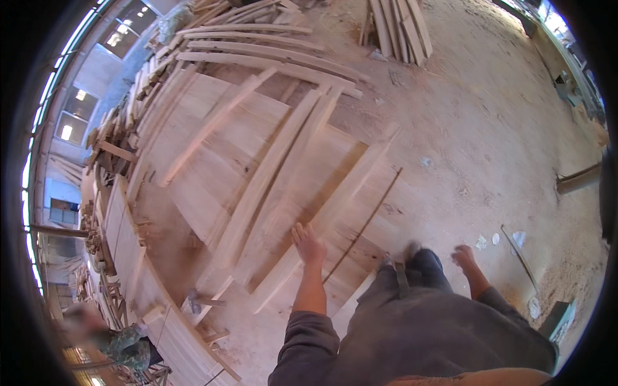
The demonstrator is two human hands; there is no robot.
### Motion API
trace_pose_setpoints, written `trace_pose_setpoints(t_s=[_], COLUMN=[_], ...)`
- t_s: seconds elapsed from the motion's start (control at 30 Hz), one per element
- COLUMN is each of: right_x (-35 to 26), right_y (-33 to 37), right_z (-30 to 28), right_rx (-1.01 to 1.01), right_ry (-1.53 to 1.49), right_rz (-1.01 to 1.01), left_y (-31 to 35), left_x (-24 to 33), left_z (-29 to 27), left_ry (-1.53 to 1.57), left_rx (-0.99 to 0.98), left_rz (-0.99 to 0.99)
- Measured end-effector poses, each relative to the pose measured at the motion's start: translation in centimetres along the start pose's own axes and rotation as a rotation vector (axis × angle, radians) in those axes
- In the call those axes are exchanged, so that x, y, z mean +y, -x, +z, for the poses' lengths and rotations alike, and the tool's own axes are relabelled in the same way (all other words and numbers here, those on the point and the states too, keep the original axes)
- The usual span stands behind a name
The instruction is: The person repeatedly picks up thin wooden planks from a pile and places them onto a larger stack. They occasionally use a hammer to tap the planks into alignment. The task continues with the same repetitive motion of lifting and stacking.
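My left hand [309, 244] rests with its fingers stretched out against a long pale timber [335, 199]. This timber lies slantwise over wide, flat wooden boards [219, 122]. Beyond it, two more long timbers [273, 174] run side by side at a similar slant, and a further single timber [215, 128] lies to their left. A thin dark strip [367, 225] crosses the boards to the right of the timber under my hand. Off to my right side, my right hand [463, 257] hangs above the floor, its fingers curled in and nothing visible in them.
Curved planks [270, 61] and piled offcuts lie along the far left. Another plank stack [399, 29] stands at the far side. A person [129, 344] is at the lower left, near a long wooden panel [183, 334]. A thin stick [520, 257] lies on the dusty floor at right.
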State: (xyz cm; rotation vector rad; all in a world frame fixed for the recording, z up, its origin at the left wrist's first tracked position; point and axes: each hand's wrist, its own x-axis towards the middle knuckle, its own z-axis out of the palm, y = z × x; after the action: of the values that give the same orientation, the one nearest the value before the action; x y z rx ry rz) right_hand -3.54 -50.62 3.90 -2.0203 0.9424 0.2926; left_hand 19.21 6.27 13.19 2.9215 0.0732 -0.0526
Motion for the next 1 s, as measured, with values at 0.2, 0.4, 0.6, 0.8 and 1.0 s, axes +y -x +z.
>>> trace_pose_setpoints(t_s=[0.2,0.4,0.6,0.8,1.0], right_x=[-20.0,-42.9,-52.4,-61.1,-63.0], right_y=[-11.2,-21.3,-34.8,-39.1,-51.4], right_z=[7.4,13.0,22.7,26.9,24.6], right_rx=[-0.23,-0.636,-0.839,-0.844,-0.74], right_ry=[0.113,-0.25,-0.833,-0.592,-0.233], right_rz=[-0.268,-0.049,0.346,0.289,-0.31], left_y=[-3.9,-7.0,-14.1,-21.9,-30.9], left_x=[0.8,-0.8,0.8,1.4,5.9], left_z=[-0.6,-0.9,-1.4,-1.3,2.8], left_ry=[-0.069,-0.236,-0.332,-0.247,0.252], left_rx=[-0.086,-0.092,-0.067,0.009,0.174], left_rz=[0.026,-0.086,-0.517,-0.657,-0.481])
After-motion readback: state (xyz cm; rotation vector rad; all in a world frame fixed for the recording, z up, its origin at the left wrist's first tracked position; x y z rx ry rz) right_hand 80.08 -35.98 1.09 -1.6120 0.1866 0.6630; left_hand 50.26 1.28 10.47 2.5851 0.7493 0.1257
